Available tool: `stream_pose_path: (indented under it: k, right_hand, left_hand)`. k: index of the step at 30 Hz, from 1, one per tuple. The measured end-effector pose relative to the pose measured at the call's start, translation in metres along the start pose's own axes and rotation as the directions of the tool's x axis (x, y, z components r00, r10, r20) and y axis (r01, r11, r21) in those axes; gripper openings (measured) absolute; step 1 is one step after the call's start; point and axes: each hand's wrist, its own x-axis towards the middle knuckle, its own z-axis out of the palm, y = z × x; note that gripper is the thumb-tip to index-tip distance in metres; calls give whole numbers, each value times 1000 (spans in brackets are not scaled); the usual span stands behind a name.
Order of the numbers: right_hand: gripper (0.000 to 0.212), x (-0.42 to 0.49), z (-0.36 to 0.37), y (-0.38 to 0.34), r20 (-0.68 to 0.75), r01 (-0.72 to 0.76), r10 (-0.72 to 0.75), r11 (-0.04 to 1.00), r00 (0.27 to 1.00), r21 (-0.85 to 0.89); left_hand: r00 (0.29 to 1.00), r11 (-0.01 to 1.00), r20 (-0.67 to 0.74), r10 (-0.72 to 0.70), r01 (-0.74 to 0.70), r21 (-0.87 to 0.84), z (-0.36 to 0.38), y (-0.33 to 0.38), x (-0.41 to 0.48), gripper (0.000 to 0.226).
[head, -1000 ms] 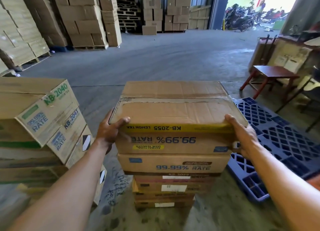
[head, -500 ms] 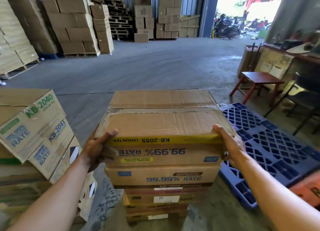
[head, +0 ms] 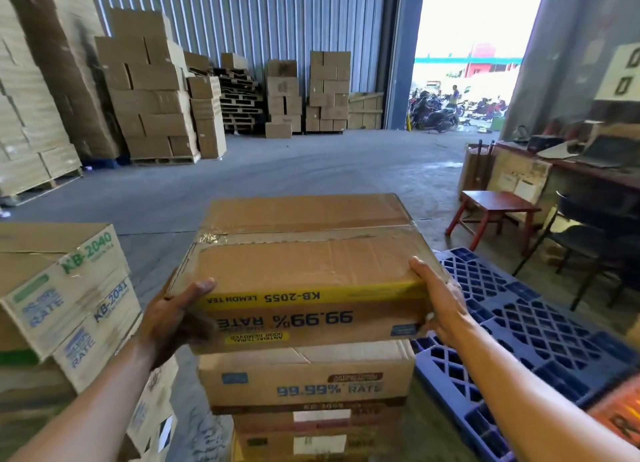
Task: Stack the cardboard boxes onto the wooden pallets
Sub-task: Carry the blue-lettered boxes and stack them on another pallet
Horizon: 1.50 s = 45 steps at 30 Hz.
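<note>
The KB-2055 box [head: 311, 264], which sat flat on the stack [head: 304, 385] half a second ago, is now raised a little, and a strip of the next box's top flap shows beneath it. The left hand [head: 173, 323] grips its left end, thumb over the top edge. The right hand [head: 440, 309] clasps the right end likewise, other fingers hidden. One box is held, three show below, and one blue pallet [head: 519, 323] lies just right.

Matt creased cardboard box [head: 308, 271] — glossy tape; blue plastic lattice pallet [head: 530, 326].
</note>
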Motion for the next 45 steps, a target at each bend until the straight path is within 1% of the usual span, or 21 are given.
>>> stream_pose_path:
  k: [2, 5, 8, 10, 12, 13, 15, 18, 19, 21, 23, 25, 27, 28, 31, 33, 35, 38, 41, 43, 45]
  right_hand:
    - [87, -7, 0, -17, 10, 43, -43, 999, 999, 14]
    - [94, -20, 0, -39, 44, 96, -95, 995, 994, 1]
    - [96, -32, -1, -52, 91, 128, -126, 992, 988, -18]
    - [95, -43, -5, -60, 144, 121, -121, 993, 982, 9]
    - [87, -49, -11, -66, 215, 136, -139, 990, 967, 29]
    - [83, -53, -16, -67, 264, 132, -141, 990, 954, 49]
    - [84, -66, -27, -69, 370, 116, -134, 991, 919, 70]
    - [105, -80, -48, -64, 471, 104, -109, 994, 875, 37]
    - [101, -88, -56, -62, 508, 94, -96, 995, 856, 30]
    - [78, -107, -67, -55, 587, 74, -78, 997, 806, 30]
    - [67, -129, -75, -45, 667, 63, -45, 998, 744, -3]
    - [73, -162, -83, -34, 719, 62, 7, 996, 694, -70]
    - [92, -192, -87, -17, 747, 44, 50, 993, 663, -106]
    - [92, -209, -88, -9, 773, 16, 84, 992, 629, -121]
    - [76, -265, -95, 16, 846, -70, 157, 988, 509, -141]
    - [87, -305, -100, 33, 883, -53, 172, 985, 437, -166]
    - [103, -343, -102, 54, 902, 17, 166, 982, 398, -189]
    - [94, -418, -118, 81, 926, 42, 199, 974, 321, -224]
    - [75, -500, -149, 113, 947, 77, 215, 968, 240, -240]
    - [84, -553, -173, 140, 953, 92, 229, 964, 197, -251]
    - [89, -602, -197, 165, 962, 145, 224, 958, 155, -247]
  left_hand:
    - [999, 1000, -16, 30, -30, -4, -7, 17, -12, 68]
    - [995, 997, -66, 69, -71, -28, -17, 39, -39, 71]
    - [982, 991, -146, 117, -126, -52, -20, 58, -81, 62]
    - [968, 984, -213, 136, -157, -88, -22, 66, -116, 67]
    - [956, 984, -258, 138, -162, -74, -17, 69, -156, 89]
    - [950, 984, -277, 141, -166, -68, -14, 67, -177, 94]
    - [919, 977, -360, 163, -200, -68, -1, 62, -222, 87]
    - [825, 962, -539, 170, -258, -90, 19, 47, -290, 65]
    - [795, 957, -583, 170, -275, -96, 25, 41, -315, 59]
    - [724, 948, -675, 143, -296, -116, 34, 28, -364, 49]
    - [668, 958, -737, 105, -267, -105, 42, 14, -419, 31]
    - [619, 967, -784, 34, -219, -131, 46, 2, -476, 35]
    - [552, 967, -834, -28, -195, -162, 47, -10, -531, 46]
    - [506, 968, -861, -41, -193, -159, 47, -17, -558, 45]
    - [387, 970, -921, -44, -205, -133, 46, -36, -639, 34]
    - [313, 968, -948, -64, -211, -135, 43, -50, -695, 44]
    - [257, 966, -962, -96, -210, -152, 41, -66, -751, 56]
    - [171, 964, -976, -135, -207, -170, 40, -94, -842, 60]
    - [112, 961, -978, -176, -196, -195, 39, -125, -941, 104]
    - [87, 959, -976, -202, -185, -215, 39, -148, -1006, 115]
    - [33, 953, -971, -239, -184, -241, 41, -169, -1063, 115]
